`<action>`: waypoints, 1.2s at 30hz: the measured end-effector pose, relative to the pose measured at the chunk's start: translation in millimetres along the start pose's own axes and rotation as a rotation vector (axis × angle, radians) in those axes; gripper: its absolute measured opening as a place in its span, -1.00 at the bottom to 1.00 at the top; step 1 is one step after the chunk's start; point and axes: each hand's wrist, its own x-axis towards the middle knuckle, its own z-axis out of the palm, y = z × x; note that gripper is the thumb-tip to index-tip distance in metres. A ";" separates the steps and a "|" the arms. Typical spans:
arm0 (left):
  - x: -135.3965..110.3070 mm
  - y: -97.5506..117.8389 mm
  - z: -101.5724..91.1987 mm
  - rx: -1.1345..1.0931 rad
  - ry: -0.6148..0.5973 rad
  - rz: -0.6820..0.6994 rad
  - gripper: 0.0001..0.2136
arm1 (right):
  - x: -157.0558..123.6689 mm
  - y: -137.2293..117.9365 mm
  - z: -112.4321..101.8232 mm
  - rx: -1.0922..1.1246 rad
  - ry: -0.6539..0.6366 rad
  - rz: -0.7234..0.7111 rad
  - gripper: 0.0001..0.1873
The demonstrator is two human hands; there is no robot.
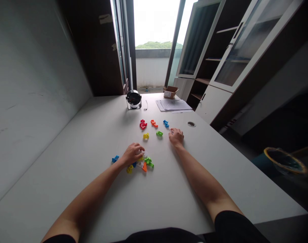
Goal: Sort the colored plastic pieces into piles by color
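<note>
White desk [68, 162], colored plastic pieces [143, 125] scattered mid-desk, near pile of pieces [147, 161] under the left hand [133, 154], curled, grip unclear, right hand [176, 137] loosely curled, grip unclear, just right of a green piece [159, 133]

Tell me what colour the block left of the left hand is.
Blue, the block left of the left hand, in the head view.

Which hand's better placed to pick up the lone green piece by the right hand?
Right, probably. The right hand rests just beside the green plastic piece, with nothing between them. The left hand is farther off, over the pile of coloured plastic pieces.
</note>
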 end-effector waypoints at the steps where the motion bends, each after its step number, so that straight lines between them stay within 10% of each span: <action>1: 0.1 -0.1 -0.3 -0.002 0.001 -0.002 -0.82 | 0.2 0.4 0.2 0.002 -0.007 -0.007 -0.68; 19: -2.0 7.6 -1.2 0.033 -0.024 0.010 -0.75 | -0.2 -7.5 -6.0 0.028 0.127 0.018 -0.81; 26: -1.5 3.0 1.9 0.018 0.047 -0.023 -0.74 | -18.5 -38.9 -17.1 0.232 0.265 -0.345 -0.87; 36: -0.3 -1.0 -1.4 -0.187 0.190 -0.103 -0.84 | -64.5 -87.3 -20.5 0.451 -0.052 -0.706 -0.90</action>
